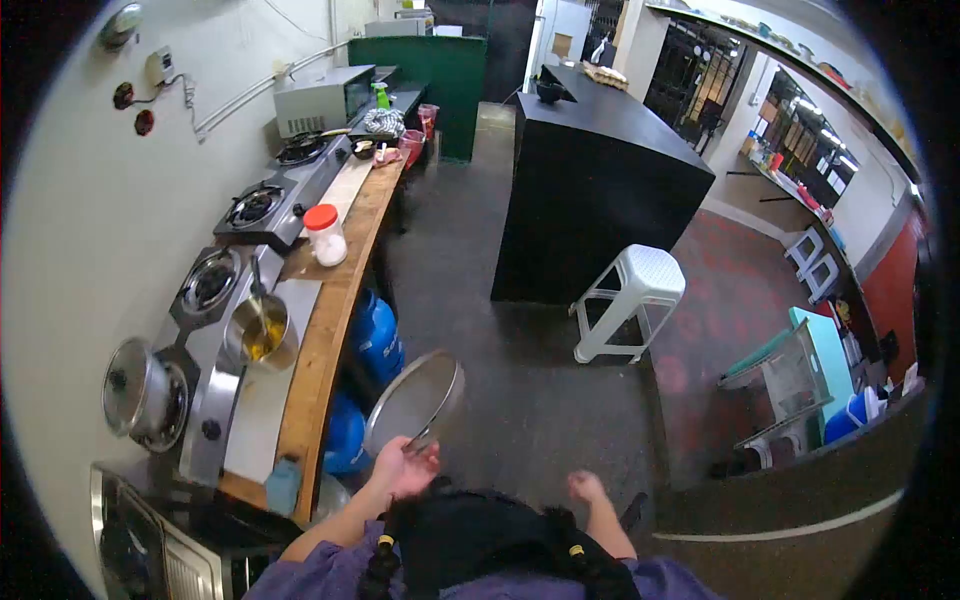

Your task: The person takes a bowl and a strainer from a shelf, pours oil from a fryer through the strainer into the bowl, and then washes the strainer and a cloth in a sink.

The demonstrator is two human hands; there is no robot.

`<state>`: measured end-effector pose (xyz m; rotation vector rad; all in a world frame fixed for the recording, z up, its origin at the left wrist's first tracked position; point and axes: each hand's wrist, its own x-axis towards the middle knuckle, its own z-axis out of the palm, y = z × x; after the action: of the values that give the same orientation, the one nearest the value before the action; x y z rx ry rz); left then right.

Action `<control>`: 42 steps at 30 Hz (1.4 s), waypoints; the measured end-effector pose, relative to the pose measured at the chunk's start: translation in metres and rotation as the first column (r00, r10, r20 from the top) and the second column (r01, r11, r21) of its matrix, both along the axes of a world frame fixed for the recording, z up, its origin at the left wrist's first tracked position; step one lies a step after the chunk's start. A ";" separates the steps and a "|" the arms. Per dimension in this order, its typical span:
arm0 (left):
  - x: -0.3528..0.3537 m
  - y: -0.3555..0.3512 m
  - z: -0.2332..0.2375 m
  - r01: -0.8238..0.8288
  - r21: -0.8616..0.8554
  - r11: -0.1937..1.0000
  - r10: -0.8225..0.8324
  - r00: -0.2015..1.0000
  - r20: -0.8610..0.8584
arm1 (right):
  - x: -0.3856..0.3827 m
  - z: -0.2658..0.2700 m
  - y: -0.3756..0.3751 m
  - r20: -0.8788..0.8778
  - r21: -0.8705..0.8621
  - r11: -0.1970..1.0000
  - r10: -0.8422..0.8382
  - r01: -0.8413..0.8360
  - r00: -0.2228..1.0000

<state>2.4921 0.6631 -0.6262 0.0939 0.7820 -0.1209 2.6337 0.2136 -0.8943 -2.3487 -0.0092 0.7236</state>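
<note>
A round glass lid with a metal rim is tilted up on edge in front of me, beside the wooden counter. My left hand holds it at its lower edge, with the fingers closed there. Lower right of centre, my right hand hangs away from everything, its fingers curled; whether it holds anything is too small to tell. On the counter to the left, a metal pot holds yellow food and a utensil. A pot with a glass lid sits on the nearest burner.
Gas stoves line the wooden counter, with a red-lidded jar near its edge. Blue gas cylinders stand below. Ahead are a black counter and a white stool. A turquoise table is at right.
</note>
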 end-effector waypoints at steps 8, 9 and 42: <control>0.254 0.072 0.029 0.139 0.101 0.985 -0.152 0.980 0.130 | 0.052 0.013 -0.015 -0.460 -0.329 0.943 -0.212 0.056 0.862; 0.281 0.079 0.031 0.147 0.106 0.983 -0.160 0.980 0.119 | 0.078 0.011 -0.014 -0.465 -0.355 0.933 -0.232 0.060 0.854; 1.003 0.585 0.060 -0.257 0.846 0.466 -0.235 0.886 0.399 | 1.081 0.311 0.917 -0.248 0.901 0.426 0.345 0.085 0.905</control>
<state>3.4951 1.2478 -0.5663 1.1162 0.2634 0.3515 3.7151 1.1305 -0.5831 -1.1092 -0.3377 0.9565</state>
